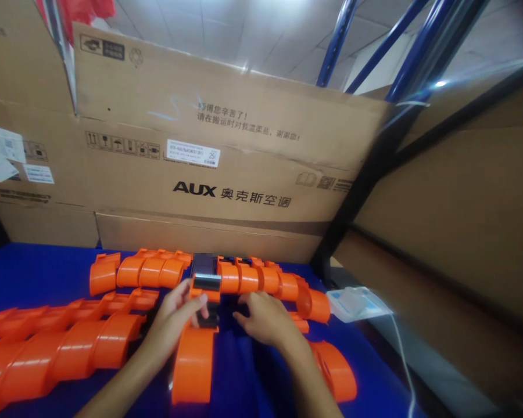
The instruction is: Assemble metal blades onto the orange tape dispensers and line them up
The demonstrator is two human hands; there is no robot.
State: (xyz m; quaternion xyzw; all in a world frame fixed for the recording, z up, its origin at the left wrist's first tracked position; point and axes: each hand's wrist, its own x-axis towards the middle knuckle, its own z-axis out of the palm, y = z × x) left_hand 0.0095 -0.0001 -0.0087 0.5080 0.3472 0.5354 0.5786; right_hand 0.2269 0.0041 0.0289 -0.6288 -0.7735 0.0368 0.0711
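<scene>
My left hand (178,305) is closed around an orange plastic tape dispenser (194,366), thumb across its front. A black strip with a pale toothed edge (207,282) tops it, and its broad curved part hangs toward me. To the right, my right hand (264,316) is held with thumb and forefinger apart, close to the near side of a row of similar orange dispensers (248,280). Nothing shows between those fingers, and the other fingertips are partly hidden. Behind the held dispenser lies a dark rectangular thing (204,264), too blurred to name.
More orange dispensers stand in nested rows at left (74,348) and back left (150,271); others lie at right (337,371). The blue tabletop (30,267) ends against a large cardboard box (244,157). A white corded device (359,303) and a dark rack post (353,209) are at right.
</scene>
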